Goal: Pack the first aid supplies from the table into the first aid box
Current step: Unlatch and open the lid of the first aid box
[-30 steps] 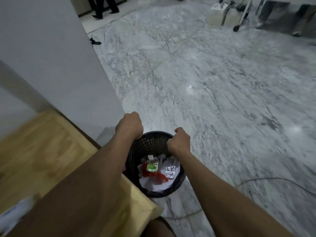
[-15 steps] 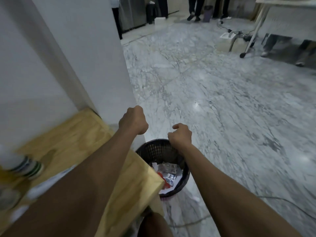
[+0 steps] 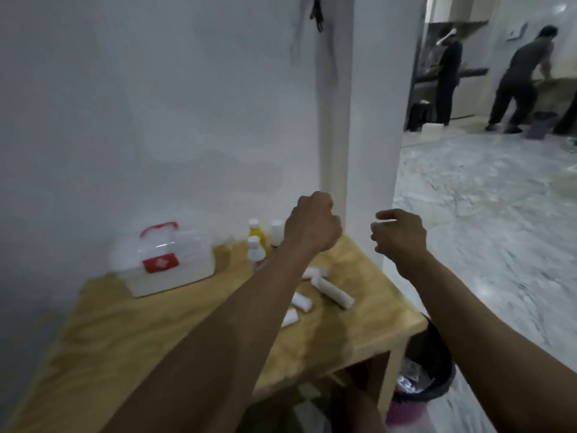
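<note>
Left hand (image 3: 312,225) fisted, contents indeterminate; right hand (image 3: 398,234) half-open, empty. Both above table (image 3: 140,332); box (image 3: 170,262) shut, rolls (image 3: 332,290) unpacked.

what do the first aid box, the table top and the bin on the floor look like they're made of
First aid box: looks like clear, glossy plastic; see-through lid, red handle.
Table: seems pale wood or wood-look board with a smooth finish; yellowish grain streaks.
Bin: black, probably plastic or metal mesh; too blurred to tell which.
</note>
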`<state>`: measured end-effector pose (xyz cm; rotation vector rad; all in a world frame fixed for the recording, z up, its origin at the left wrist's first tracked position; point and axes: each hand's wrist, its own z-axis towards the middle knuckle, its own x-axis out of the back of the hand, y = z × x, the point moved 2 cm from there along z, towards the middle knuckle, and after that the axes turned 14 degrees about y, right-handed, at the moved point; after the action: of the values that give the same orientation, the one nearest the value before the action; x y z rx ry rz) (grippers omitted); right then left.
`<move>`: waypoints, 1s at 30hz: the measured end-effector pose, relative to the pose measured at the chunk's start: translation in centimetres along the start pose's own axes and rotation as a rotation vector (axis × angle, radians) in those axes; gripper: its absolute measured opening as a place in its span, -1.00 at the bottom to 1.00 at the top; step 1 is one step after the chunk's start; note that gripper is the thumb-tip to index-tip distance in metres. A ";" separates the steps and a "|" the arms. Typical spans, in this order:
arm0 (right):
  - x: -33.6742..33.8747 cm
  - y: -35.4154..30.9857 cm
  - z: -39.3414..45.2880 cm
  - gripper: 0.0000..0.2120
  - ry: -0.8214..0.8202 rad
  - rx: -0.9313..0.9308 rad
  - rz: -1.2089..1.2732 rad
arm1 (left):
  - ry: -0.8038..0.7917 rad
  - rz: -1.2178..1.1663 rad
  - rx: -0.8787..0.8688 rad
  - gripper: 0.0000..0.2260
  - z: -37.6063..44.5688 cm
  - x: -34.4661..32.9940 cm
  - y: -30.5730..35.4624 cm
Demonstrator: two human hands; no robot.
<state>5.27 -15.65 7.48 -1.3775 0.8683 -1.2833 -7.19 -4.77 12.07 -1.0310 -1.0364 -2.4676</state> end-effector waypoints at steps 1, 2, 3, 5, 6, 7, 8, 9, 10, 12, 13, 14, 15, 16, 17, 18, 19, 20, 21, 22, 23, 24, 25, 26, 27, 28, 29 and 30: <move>-0.8 -1.1 -1.4 -0.73 -0.026 0.033 0.006 | 0.039 0.000 0.016 -0.69 -0.7 1.9 -1.2; -1.6 -2.2 -3.0 -0.74 -0.053 0.071 0.000 | 0.074 0.000 0.036 -0.69 -1.4 3.7 -2.5; -2.5 -3.2 -4.5 -0.75 -0.079 0.119 -0.006 | 0.105 0.000 0.055 -0.69 -2.1 5.5 -3.8; -4.3 -5.0 -7.7 -0.77 -0.121 0.220 -0.007 | 0.168 0.013 0.083 -0.70 -3.4 8.9 -6.6; -5.2 -5.8 -9.2 -0.79 -0.144 0.265 -0.010 | 0.203 0.021 0.098 -0.71 -4.1 10.5 -8.2; -6.1 -6.6 -10.6 -0.79 -0.171 0.302 -0.012 | 0.233 0.029 0.120 -0.71 -4.8 12.0 -9.7; -6.9 -7.4 -12.1 -0.79 -0.200 0.330 -0.010 | 0.257 0.044 0.142 -0.71 -5.6 13.4 -11.1; -7.8 -7.9 -13.3 -0.79 -0.228 0.351 -0.007 | 0.276 0.062 0.169 -0.72 -6.3 14.6 -12.5; -8.7 -8.3 -14.4 -0.78 -0.257 0.369 -0.009 | 0.296 0.076 0.197 -0.72 -7.0 15.7 -14.0; -10.5 -8.7 -16.2 -0.77 -0.308 0.411 -0.024 | 0.345 0.091 0.243 -0.72 -8.3 17.3 -16.5; -11.5 -8.8 -16.9 -0.77 -0.330 0.435 -0.033 | 0.372 0.100 0.264 -0.72 -8.8 18.1 -17.8; -12.5 -8.8 -17.5 -0.77 -0.348 0.452 -0.040 | 0.395 0.110 0.279 -0.71 -9.2 18.7 -18.9; -13.7 -8.8 -17.8 -0.77 -0.367 0.460 -0.047 | 0.410 0.122 0.293 -0.70 -9.4 19.1 -20.2; -14.8 -8.8 -18.1 -0.76 -0.387 0.462 -0.053 | 0.418 0.132 0.313 -0.69 -9.5 19.3 -21.4; -15.9 -8.7 -18.3 -0.75 -0.408 0.458 -0.058 | 0.423 0.136 0.338 -0.68 -9.4 19.4 -22.6; -17.0 -8.6 -18.4 -0.73 -0.428 0.451 -0.065 | 0.423 0.138 0.366 -0.66 -9.2 19.3 -23.8; -18.2 -8.3 -18.5 -0.71 -0.444 0.441 -0.075 | 0.419 0.136 0.392 -0.64 -9.0 19.1 -24.9; -19.4 -8.0 -18.4 -0.68 -0.456 0.434 -0.088 | 0.414 0.133 0.419 -0.62 -8.6 18.9 -26.0; -20.6 -7.7 -18.3 -0.65 -0.466 0.428 -0.106 | 0.410 0.127 0.444 -0.60 -8.1 18.5 -26.9; -21.8 -7.4 -18.1 -0.62 -0.477 0.418 -0.125 | 0.404 0.122 0.465 -0.57 -7.5 18.1 -27.8; -23.0 -7.1 -18.0 -0.59 -0.488 0.406 -0.142 | 0.395 0.114 0.481 -0.55 -6.8 17.7 -28.5; -24.1 -6.8 -17.8 -0.55 -0.501 0.393 -0.156 | 0.385 0.105 0.489 -0.53 -6.1 17.3 -29.2; -25.1 -6.5 -17.6 -0.52 -0.514 0.382 -0.162 | 0.374 0.095 0.497 -0.52 -5.4 16.9 -29.8; -26.1 -6.2 -17.4 -0.48 -0.526 0.373 -0.162 | 0.361 0.084 0.505 -0.51 -4.7 16.5 -30.5; -27.0 -6.0 -17.2 -0.46 -0.535 0.365 -0.159 | 0.346 0.073 0.517 -0.51 -4.0 16.0 -31.2; -27.9 -5.8 -17.0 -0.44 -0.541 0.355 -0.156 | 0.330 0.061 0.530 -0.51 -3.4 15.5 -31.8; -28.7 -5.6 -16.9 -0.43 -0.545 0.344 -0.154 | 0.315 0.047 0.547 -0.51 -2.9 15.1 -32.4; -29.3 -5.5 -16.7 -0.43 -0.550 0.334 -0.155 | 0.303 0.031 0.563 -0.51 -2.4 14.7 -32.9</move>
<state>-16.85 10.26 4.24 -1.4384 0.1657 -1.0237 -34.85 17.05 4.37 -0.4764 -1.4645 -2.0257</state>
